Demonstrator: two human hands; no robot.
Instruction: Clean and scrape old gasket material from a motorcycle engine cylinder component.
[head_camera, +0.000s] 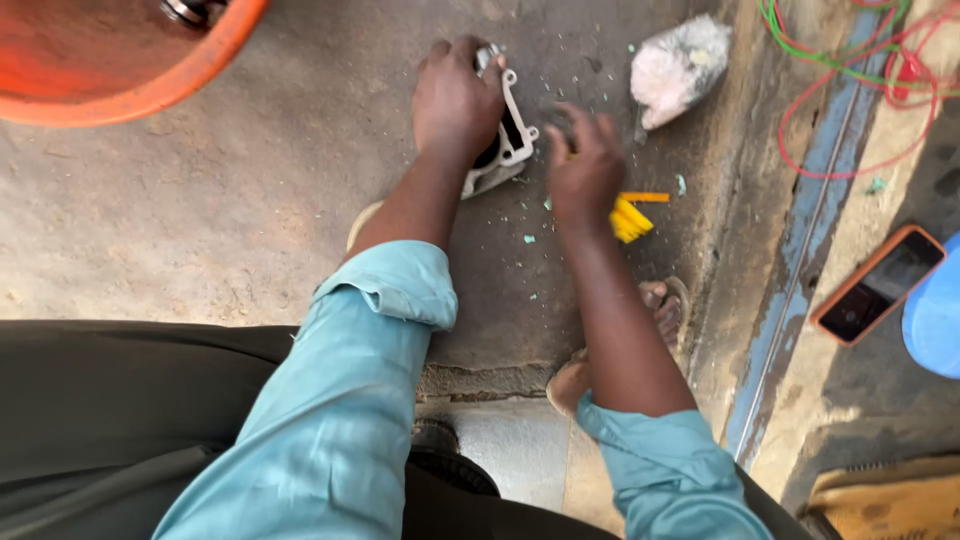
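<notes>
Rolled blue sleeves (390, 290) sit nearest. Left hand (455, 100), fingers curled, pins the cast-metal cylinder block (508, 140) at twelve o'clock on the floor (200, 230): heavy, rigid, best gripped by its flange. Right hand (585, 170) hovers, fingers loose and empty, above yellow scraper (630, 215).

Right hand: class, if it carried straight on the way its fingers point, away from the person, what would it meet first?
Probably only bare concrete floor strewn with pale flakes. The right hand points up-frame; the white rag lies off to its right and the metal engine part to its left, though depth is unclear.

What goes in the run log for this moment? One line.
left hand: grips metal cylinder part | right hand: over yellow tool | ground: green flecks
</notes>
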